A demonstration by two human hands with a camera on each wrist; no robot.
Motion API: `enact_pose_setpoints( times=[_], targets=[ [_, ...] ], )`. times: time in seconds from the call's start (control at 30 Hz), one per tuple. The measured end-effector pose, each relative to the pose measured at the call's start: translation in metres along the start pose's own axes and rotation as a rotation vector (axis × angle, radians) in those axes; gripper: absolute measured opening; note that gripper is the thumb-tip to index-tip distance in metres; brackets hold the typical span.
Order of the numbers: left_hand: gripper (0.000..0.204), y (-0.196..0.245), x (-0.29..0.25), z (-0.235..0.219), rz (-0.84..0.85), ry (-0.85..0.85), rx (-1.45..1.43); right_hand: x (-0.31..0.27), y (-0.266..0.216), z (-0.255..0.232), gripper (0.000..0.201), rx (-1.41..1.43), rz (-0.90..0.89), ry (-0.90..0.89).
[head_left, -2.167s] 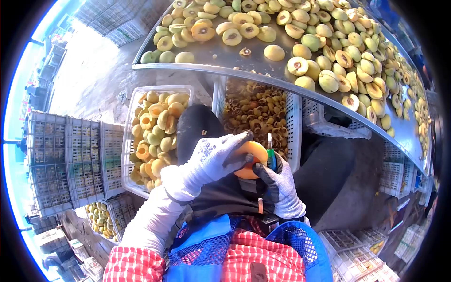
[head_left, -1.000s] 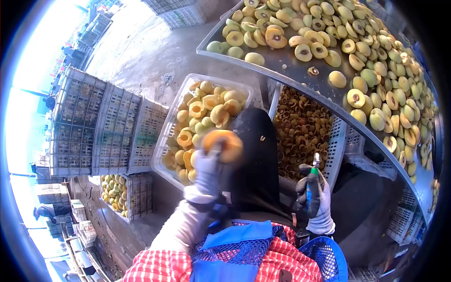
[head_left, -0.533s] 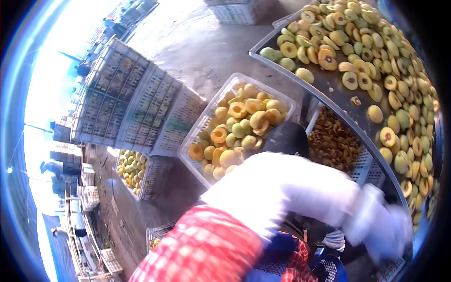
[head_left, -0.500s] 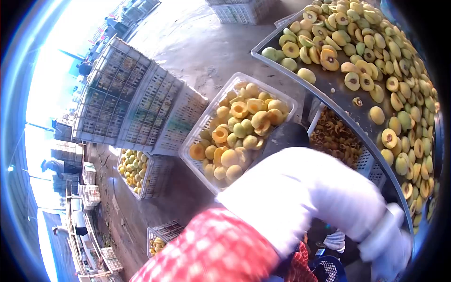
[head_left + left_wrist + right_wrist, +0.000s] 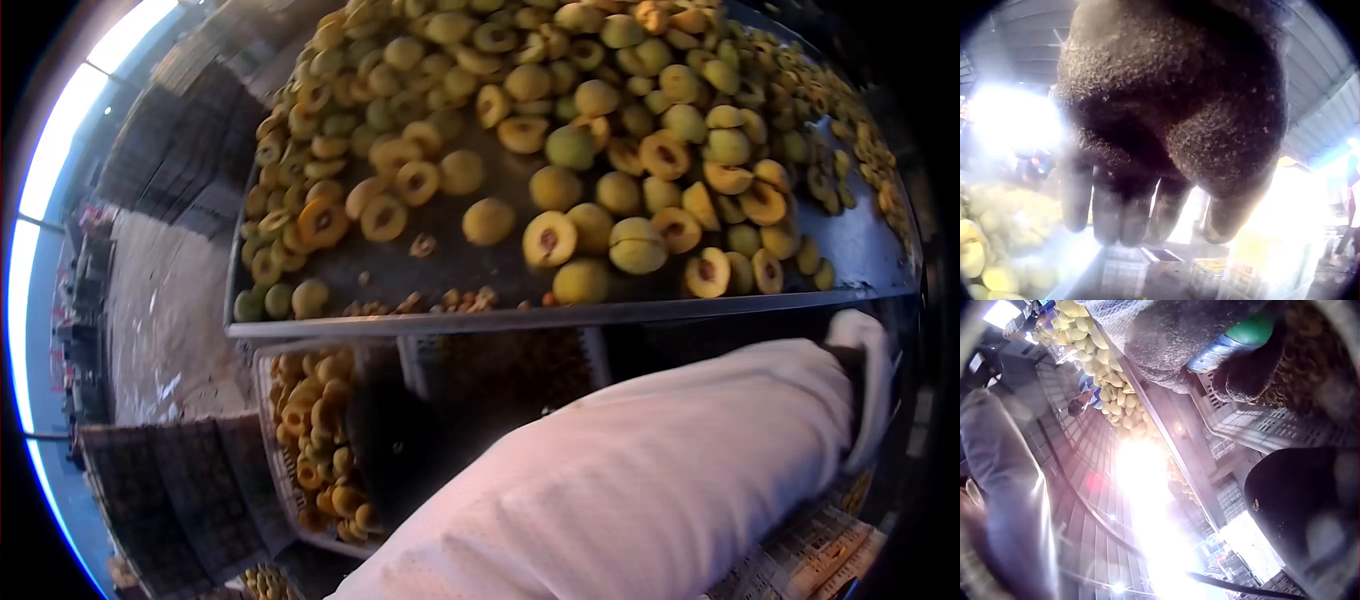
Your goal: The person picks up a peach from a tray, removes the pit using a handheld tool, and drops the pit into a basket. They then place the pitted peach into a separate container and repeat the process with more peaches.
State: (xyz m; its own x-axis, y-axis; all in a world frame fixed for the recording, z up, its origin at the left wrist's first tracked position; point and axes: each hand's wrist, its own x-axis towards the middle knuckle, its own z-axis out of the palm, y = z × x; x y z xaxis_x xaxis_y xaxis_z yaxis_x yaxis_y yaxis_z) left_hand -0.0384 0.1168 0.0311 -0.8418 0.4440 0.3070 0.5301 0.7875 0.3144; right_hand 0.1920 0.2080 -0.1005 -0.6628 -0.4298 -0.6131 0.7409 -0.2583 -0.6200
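Note:
A white sleeve (image 5: 640,460) stretches across the head view to the far right, ending in a pale glove cuff (image 5: 872,390); the hand beyond is hard to make out. In the left wrist view the left hand (image 5: 1172,119), in a dark-palmed glove, hangs with fingers extended and nothing in them. My right hand (image 5: 1179,344) grips a tool with a blue and green handle (image 5: 1216,353), above a crate of brown scraps (image 5: 1300,369); the head view does not show this hand. Halved yellow fruit (image 5: 550,238) covers the metal table (image 5: 560,320).
Below the table's front edge at left stands a crate of fruit halves (image 5: 318,440), beside a dark knee (image 5: 395,450). Stacked crates (image 5: 170,500) are at the far left. In the right wrist view, a person (image 5: 1079,403) is beyond the table.
The left hand held an orange fruit half near the fruit crate, then swung right; it is now empty. The head view has turned toward the table, and the right hand has left that view.

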Motion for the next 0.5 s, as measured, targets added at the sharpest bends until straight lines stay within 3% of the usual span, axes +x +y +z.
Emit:
enact_pose_setpoints(
  times=[0.1, 0.17, 0.27, 0.37, 0.43, 0.5],
  targets=[
    [0.049, 0.051, 0.116, 0.055, 0.273, -0.068, 0.082, 0.019, 0.049, -0.016, 0.025, -0.027, -0.187, 0.022],
    [0.051, 0.052, 0.154, 0.076, 0.326, -0.150, 0.216, 0.027, 0.070, -0.027, 0.024, -0.017, -0.243, 0.025],
    [0.070, -0.013, 0.127, 0.062, 0.185, -0.433, 0.490, -0.007, -0.023, -0.007, 0.024, 0.257, 0.180, -0.048],
    [0.063, -0.048, 0.113, 0.056, 0.254, -0.437, 0.420, -0.001, -0.016, -0.017, 0.024, 0.324, 0.124, -0.147],
    [0.062, -0.053, 0.095, 0.039, 0.239, -0.528, 0.399, -0.004, -0.026, -0.010, 0.025, 0.383, 0.161, -0.147],
    [0.062, -0.069, 0.063, 0.028, 0.196, -0.488, 0.378, -0.005, -0.038, -0.004, 0.025, 0.390, 0.188, -0.134]
  ],
)
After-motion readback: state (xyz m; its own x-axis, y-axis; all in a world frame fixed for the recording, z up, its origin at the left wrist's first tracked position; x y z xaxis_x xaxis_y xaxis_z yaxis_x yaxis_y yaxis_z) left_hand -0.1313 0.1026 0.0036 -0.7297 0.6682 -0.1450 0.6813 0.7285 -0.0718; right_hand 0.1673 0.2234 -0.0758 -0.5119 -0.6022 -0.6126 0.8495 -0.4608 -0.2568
